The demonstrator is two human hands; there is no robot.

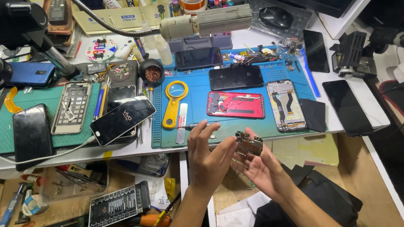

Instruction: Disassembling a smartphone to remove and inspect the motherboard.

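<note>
The left hand (208, 152) is open, fingers spread, its fingertips just touching the near edge of the small circuit board (249, 144); the right hand (259, 167) cradles that board from below, palm up, fingers curled loosely round it, out in front of the surface (118, 151) and not resting on it. From where I stand, the sound way to handle such a board is by its edges alone, keeping fingertips off the components and any connectors, and holding it over the blue mat (198, 128) rather than over the gap, so a slip costs nothing; the open hand looks best used to steady one edge while the other turns it. Farther right on the mat lie the red phone (235, 104), opened, and a bare frame (285, 105) beside it. What I cannot make out: the board's underside, hidden in the palm; whether any cable hangs from it; the tiny parts on its face, which blur together; the grip of the right thumb, masked by the board.
</note>
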